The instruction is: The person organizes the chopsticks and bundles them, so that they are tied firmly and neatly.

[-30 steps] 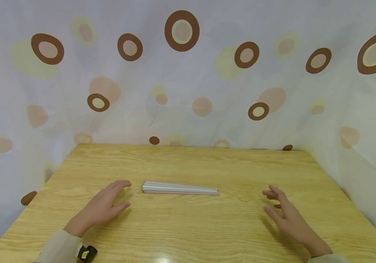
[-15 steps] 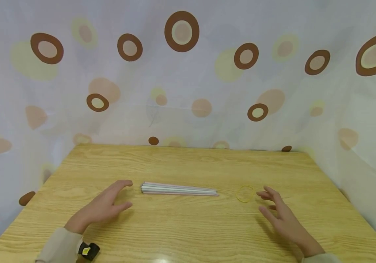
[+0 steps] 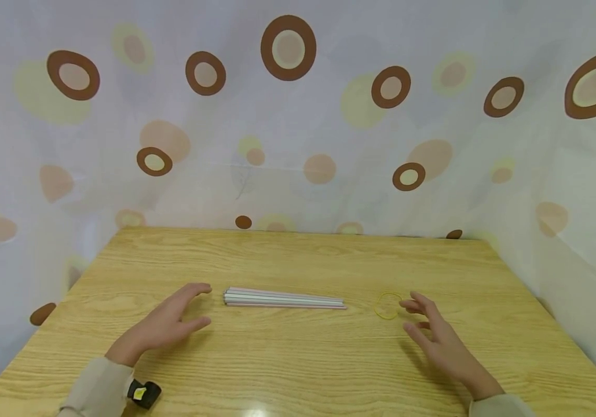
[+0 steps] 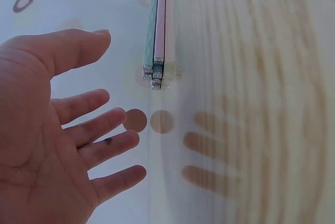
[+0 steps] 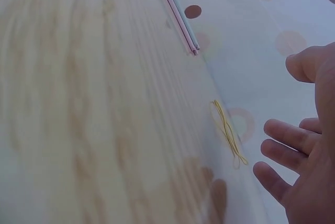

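Left hand point(image 3: 166, 321) near the slim sticks point(image 3: 283, 299), right hand point(image 3: 441, 341) beside the yellow band point(image 5: 226, 129), both loose and empty: you're likely reaching, with a light pinch needed next.

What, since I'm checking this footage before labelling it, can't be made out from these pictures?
- Exact number of sticks: head view; they overlap one another.
- Number of loops in the yellow band: right wrist view; its strands overlap.
- Most of the palm of the right hand: right wrist view; cut off by the right edge.
- What the dark mark on the left hand is: left wrist view; too small.
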Motion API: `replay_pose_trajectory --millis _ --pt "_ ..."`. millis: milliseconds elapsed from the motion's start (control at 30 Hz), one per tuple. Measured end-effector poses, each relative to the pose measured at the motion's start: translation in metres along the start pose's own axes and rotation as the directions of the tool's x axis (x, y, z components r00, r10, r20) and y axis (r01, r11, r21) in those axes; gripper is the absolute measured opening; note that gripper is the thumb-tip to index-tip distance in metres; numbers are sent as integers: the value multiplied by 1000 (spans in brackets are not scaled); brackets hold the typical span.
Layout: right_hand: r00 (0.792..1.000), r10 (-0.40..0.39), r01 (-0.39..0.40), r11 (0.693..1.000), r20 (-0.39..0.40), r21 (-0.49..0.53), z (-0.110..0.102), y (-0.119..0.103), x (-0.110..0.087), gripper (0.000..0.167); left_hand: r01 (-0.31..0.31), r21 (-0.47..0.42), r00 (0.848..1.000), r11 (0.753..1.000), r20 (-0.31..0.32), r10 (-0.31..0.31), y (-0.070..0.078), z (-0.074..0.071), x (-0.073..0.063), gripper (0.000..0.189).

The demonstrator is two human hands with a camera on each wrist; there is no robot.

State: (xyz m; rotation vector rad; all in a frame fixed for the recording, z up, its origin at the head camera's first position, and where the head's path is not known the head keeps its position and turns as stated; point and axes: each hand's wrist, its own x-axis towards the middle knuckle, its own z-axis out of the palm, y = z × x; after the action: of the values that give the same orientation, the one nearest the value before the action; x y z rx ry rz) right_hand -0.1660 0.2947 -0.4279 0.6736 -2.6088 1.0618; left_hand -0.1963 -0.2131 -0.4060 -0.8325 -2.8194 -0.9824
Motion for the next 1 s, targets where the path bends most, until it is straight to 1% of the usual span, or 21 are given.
replay_pose_trajectory --millis 200,400,567,700,833,1000 --pt "1000 -14 13 1000 8 26 2 -1 5 56 28 -3 1000 1000 2 -28 2 -1 -1 54" --pt "1000 -1 1 1000 1 30 0 -1 4 55 30 -4 999 1000 10 -30 -1 3 1 54" --pt "1000 -6 7 999 -4 36 2 -1 6 55 27 -14 999 1000 23 -27 -3 5 3 55" --pt "1000 -18 18 998 -6 59 4 -2 8 55 34 -13 999 999 31 -33 -4 7 6 54" --pt "999 -27 25 996 20 84 7 -3 11 55 37 -13 999 999 40 -36 -5 10 10 56" --pt "998 -55 53 996 36 71 10 -5 14 56 34 -41 997 999 68 -32 -5 14 17 57"
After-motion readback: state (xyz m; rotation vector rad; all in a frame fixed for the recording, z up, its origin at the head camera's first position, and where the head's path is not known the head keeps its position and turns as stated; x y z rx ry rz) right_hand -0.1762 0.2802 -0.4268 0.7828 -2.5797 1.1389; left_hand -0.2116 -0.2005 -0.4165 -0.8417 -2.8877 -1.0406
